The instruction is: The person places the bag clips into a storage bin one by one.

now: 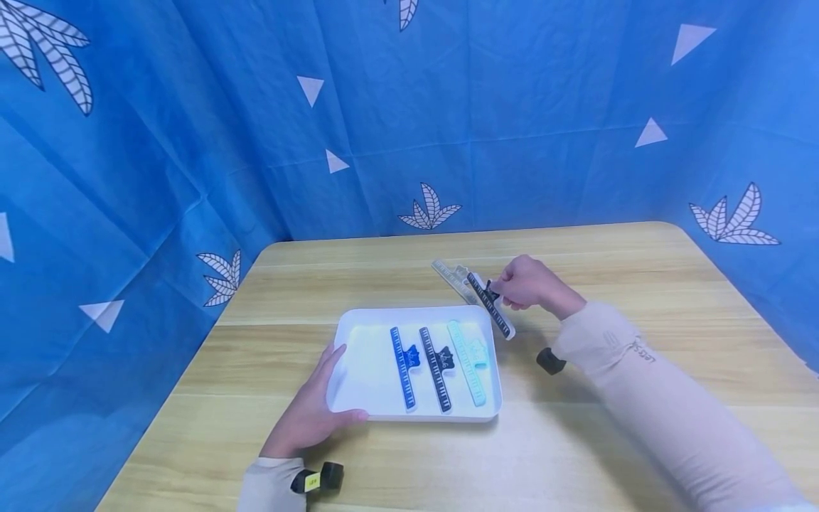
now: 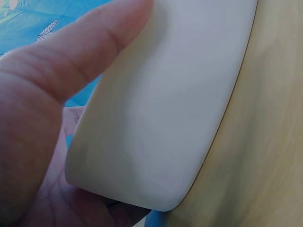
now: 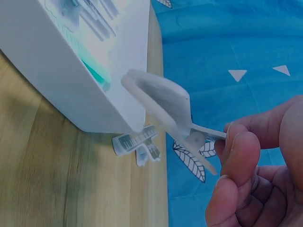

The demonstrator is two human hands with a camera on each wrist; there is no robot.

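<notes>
Between the thumb and fingers of my right hand (image 1: 526, 281), a black clip with a piano-key pattern (image 1: 490, 306) is pinched by its handle. It is held just off the right rim of the white tray (image 1: 348, 370), and the right wrist view shows its pale clip underside (image 3: 163, 101). Inside the tray lie a blue clip (image 1: 403, 368), another black clip (image 1: 436, 370) and a mint-green clip (image 1: 467, 363), side by side. My left hand (image 1: 313, 409) holds the tray's near left corner, the thumb (image 2: 90, 47) over its near wall.
A grey clip (image 1: 453, 281) lies on the wooden table (image 1: 608, 263) behind the tray's far right corner, partly hidden by the held clip. A blue patterned curtain (image 1: 499, 107) hangs behind the table and along its left side.
</notes>
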